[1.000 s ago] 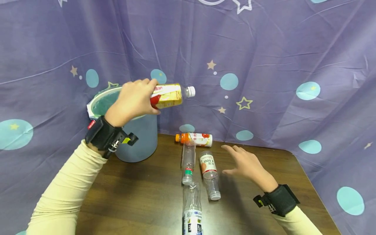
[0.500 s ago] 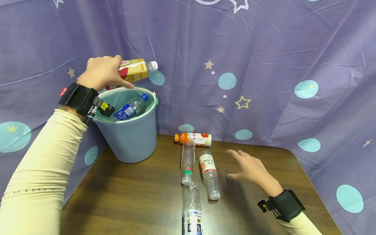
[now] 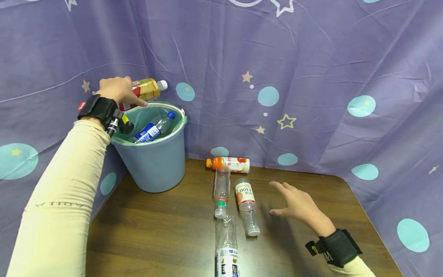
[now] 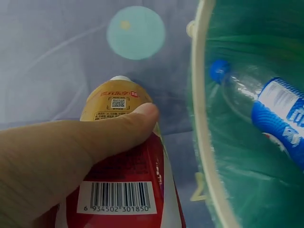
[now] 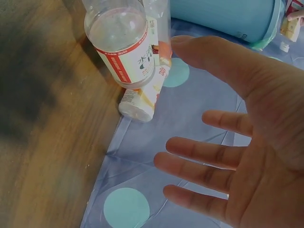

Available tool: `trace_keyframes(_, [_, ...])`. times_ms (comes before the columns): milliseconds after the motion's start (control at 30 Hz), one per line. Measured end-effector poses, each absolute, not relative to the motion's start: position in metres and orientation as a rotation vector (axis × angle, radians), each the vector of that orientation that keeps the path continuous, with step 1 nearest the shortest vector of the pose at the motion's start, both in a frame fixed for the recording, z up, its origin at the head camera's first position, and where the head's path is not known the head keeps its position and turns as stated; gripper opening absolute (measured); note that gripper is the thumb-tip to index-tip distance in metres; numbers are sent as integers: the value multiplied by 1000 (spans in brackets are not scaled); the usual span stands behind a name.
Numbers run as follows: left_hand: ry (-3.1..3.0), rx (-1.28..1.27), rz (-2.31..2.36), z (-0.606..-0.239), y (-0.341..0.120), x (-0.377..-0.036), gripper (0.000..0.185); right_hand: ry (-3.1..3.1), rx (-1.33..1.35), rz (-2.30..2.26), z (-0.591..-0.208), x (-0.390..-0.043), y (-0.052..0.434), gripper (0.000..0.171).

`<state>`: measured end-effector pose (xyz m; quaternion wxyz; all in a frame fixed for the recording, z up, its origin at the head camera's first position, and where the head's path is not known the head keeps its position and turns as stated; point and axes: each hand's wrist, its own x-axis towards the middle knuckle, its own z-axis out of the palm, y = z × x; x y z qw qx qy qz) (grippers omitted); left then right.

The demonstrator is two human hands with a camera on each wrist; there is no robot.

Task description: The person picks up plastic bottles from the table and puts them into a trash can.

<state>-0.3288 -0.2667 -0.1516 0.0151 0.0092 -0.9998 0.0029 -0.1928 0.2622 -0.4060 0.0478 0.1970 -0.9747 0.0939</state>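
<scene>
My left hand [image 3: 115, 90] grips a plastic bottle [image 3: 148, 89] with a red and yellow label and a white cap. The bottle lies roughly level above the rear rim of a blue bucket [image 3: 155, 165]. In the left wrist view the thumb [image 4: 118, 130] presses along the label, while the other fingers are hidden. Inside the green-lined bucket rests a clear bottle [image 3: 152, 129] with a blue label and blue cap. Above the table's right side hovers my right hand [image 3: 299, 206], fingers spread and holding nothing. Nearest to it is a clear bottle [image 3: 245, 196] with a white and red label.
On the wooden table [image 3: 162, 234] lie an orange-capped bottle [image 3: 233, 164] by the curtain, a clear bottle with a green band [image 3: 222, 192], and a clear bottle [image 3: 226, 246] at the front. A purple patterned curtain [image 3: 311, 69] hangs behind the table.
My left hand has carried the red and yellow bottle leftward over the bucket, then slightly farther left and down. My right hand has shifted slightly right, remaining spread.
</scene>
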Motion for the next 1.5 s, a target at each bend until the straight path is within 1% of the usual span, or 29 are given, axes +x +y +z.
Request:
trace_keyframes(133, [-3118,48,7,-162,-264,-337,85,-2985,594,303,-409,-192,264,89])
trace_keyframes(400, [-3101,102,44,-183,-259,-343,52,-2989,596,331,-412,-185,265,85])
trace_keyframes(567, [-3115,117,18,-191,-258,-343,43,-2997,596,345,-414,-183,267,84])
trace_keyframes(800, [-3134,117,-42,-198,-258,-349,46,-3007,591,352,-417,-182,269,85])
trace_keyframes(1000, [-3175,208,-69,-205,-263,-362,49,-3019,597,364,-420,-180,268,84])
trace_keyframes(1200, [-3216,256,-100,-209,-261,-358,52,-3026,613,383,-419,-178,268,84])
trace_keyframes(1267, [-3236,273,-122,-209,-259,-356,58,-3027,600,379,-420,-178,267,83])
trace_keyframes(1367, [-3304,385,-172,-208,-257,-355,72,-3026,599,373,-420,-178,267,82])
trace_keyframes(1433, [-3347,428,-198,-213,-265,-363,80,-3029,593,366,-421,-178,267,81])
trace_keyframes(1500, [-3352,438,-174,-227,-280,-384,86,-3038,597,365,-421,-178,266,80])
